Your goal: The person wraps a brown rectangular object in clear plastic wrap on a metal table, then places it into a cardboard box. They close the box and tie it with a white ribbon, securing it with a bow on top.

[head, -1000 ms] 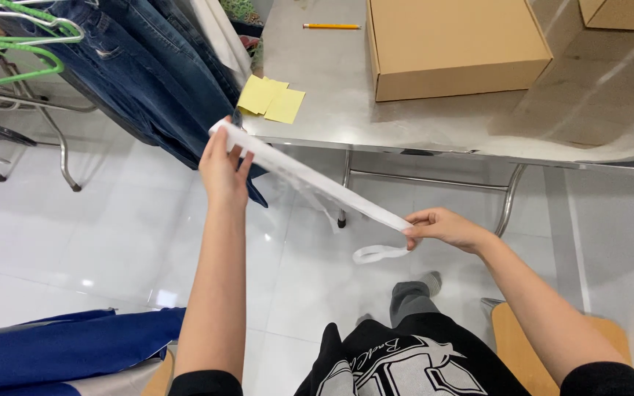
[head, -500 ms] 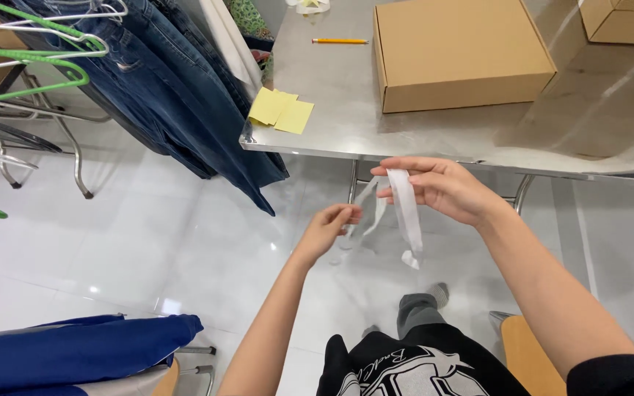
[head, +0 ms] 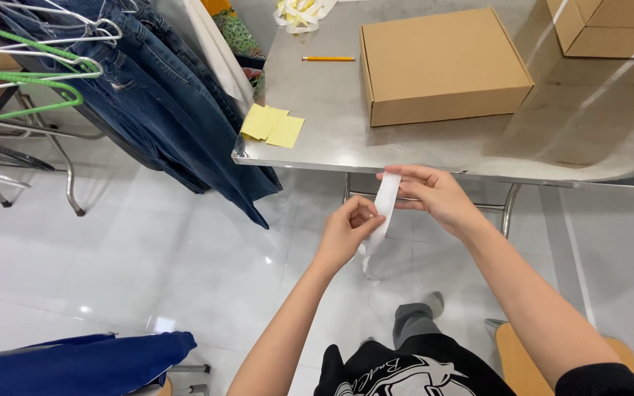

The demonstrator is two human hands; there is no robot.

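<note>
A white strip of tape or paper [head: 386, 207] hangs folded between both hands, just below the front edge of the steel table [head: 434, 147]. My right hand [head: 434, 196] pinches its upper end between thumb and fingers. Lower and to the left, my left hand [head: 348, 232] grips the strip's middle, and a short loose end dangles beneath it. The two hands are close together, nearly touching.
On the table lie a closed cardboard box [head: 442, 64], a second box [head: 610, 28] at the far right, a yellow pencil [head: 329, 58] and yellow sticky notes [head: 273, 126]. Blue jeans [head: 163, 95] hang on a rack at left. Blue cloth [head: 75, 363] lies bottom left.
The strip was stretched long between hands held far apart. The left hand has come in to the right hand, and the strip is now folded short between them.
</note>
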